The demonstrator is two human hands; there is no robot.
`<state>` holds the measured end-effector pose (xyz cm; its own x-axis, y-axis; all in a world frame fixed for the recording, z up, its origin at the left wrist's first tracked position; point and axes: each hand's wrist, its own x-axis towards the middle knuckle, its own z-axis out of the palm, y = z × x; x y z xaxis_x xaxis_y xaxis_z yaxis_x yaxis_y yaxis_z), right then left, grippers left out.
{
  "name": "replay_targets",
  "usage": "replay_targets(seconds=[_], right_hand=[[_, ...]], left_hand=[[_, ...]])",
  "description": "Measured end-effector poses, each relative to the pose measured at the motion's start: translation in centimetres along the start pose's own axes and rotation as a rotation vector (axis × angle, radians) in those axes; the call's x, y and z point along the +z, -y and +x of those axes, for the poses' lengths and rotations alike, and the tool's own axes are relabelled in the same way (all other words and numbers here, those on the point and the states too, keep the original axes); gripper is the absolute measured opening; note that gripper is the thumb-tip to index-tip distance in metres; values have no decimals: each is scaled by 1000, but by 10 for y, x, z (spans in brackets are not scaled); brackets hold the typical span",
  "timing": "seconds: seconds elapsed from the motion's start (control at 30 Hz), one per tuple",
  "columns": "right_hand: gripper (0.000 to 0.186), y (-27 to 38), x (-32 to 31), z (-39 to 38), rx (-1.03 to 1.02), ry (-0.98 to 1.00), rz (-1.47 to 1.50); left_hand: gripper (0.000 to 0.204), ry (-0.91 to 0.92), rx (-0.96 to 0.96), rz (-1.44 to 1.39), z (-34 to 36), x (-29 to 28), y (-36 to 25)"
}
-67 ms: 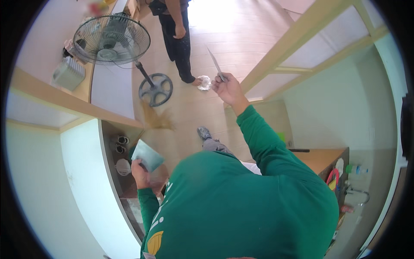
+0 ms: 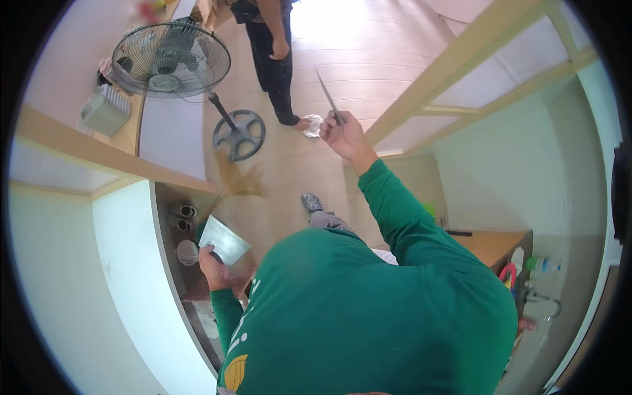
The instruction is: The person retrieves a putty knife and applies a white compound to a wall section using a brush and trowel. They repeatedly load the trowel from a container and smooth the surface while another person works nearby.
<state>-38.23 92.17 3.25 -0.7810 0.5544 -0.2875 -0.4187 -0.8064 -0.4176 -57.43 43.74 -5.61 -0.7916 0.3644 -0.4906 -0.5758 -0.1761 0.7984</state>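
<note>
Low on the left, my left hand (image 2: 212,268) is closed around a wide putty knife (image 2: 224,241) with its flat, pale metal blade turned up and a dark grip under my fingers. Out in front, to the right of centre, my right hand (image 2: 345,137) grips a second putty knife (image 2: 326,89). That one shows nearly edge-on as a thin dark blade pointing forward and up; most of its handle is hidden by my fingers. Both of my arms wear green sleeves and are well apart.
A standing fan (image 2: 170,62) is ahead left, its round base (image 2: 239,135) on the floor. Another person (image 2: 270,59) stands beyond it, near a crumpled white thing (image 2: 313,126). A wooden-framed partition (image 2: 454,72) rises at right, above a wooden counter (image 2: 490,245). Shoes (image 2: 184,217) sit in a left cubby.
The blade in my left hand has tilted, showing its face brighter and wider. My right hand has shifted slightly left, and its blade has turned more edge-on.
</note>
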Motion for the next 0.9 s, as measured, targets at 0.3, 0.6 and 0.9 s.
replay_targets(seconds=[0.3,0.6,0.9], right_hand=[[29,-20,-2,106,670,234,306],[28,-124,63,62,1264,418,-7],[39,-94,-5,117,741,76,-882]], left_hand=[[36,-184,-35,42,-30,137,-32],[34,245,-24,154,1,238,-55],[35,-502,21,-291,-91,49,62]])
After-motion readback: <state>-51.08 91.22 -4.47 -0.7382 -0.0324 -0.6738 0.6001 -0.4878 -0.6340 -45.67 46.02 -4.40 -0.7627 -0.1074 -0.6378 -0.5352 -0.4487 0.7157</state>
